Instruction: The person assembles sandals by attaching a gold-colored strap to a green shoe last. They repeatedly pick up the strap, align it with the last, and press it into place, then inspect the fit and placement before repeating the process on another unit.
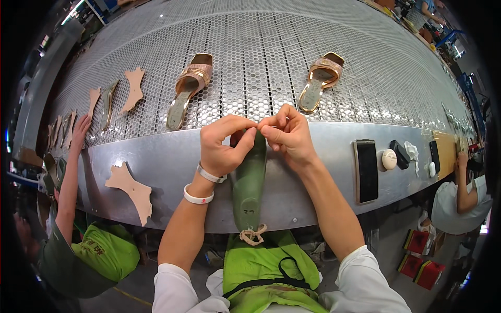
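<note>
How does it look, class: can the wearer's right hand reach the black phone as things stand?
Probably yes: nothing visible stands between the right hand and the black phone, which lies to its right on the metal edge. The hand would first have to leave the far end of the green shoe last.

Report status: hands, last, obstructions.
Left hand, right hand: pinched closed, tips meeting at far end of green shoe last; anything held too small to tell. Cord loop at its near end. Nothing seen blocking; phone lies off right.
</note>
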A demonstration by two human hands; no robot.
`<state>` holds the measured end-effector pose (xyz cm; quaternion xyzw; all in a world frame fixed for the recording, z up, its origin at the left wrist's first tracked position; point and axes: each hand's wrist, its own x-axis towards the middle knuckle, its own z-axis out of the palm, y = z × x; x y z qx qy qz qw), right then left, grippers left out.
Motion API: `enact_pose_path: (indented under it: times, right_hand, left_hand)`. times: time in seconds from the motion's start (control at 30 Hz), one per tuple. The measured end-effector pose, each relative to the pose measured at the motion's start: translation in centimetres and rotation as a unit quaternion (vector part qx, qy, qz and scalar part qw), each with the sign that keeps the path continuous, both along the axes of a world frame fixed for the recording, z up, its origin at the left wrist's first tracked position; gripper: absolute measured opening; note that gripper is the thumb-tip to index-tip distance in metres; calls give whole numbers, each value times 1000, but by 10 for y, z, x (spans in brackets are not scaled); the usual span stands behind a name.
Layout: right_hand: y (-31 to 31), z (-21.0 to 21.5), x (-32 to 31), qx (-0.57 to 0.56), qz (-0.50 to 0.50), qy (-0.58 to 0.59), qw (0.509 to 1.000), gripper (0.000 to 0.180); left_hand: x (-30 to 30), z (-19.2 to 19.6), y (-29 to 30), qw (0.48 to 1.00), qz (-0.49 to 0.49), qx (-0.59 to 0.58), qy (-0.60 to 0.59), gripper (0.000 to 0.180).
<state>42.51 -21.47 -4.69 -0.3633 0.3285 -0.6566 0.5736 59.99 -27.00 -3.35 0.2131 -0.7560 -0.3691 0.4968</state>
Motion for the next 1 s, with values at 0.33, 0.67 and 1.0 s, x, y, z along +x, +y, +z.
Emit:
enact_pose_path:
  times: [0.33,0.67,1.0]
  right_hand:
    - [-3,0,9,-7,-2,37,999,37]
    - [-5,6,16,9,3,117,993,35]
    - [-7,8,25,-5,-1,172,985,34]
  left_hand:
    - [13,0,-6,1000,-12,27,-8,5]
    - [29,-3,-14,998,-38,37,-42,6]
    - [39,-5,-19,997,-35,32,-62,6]
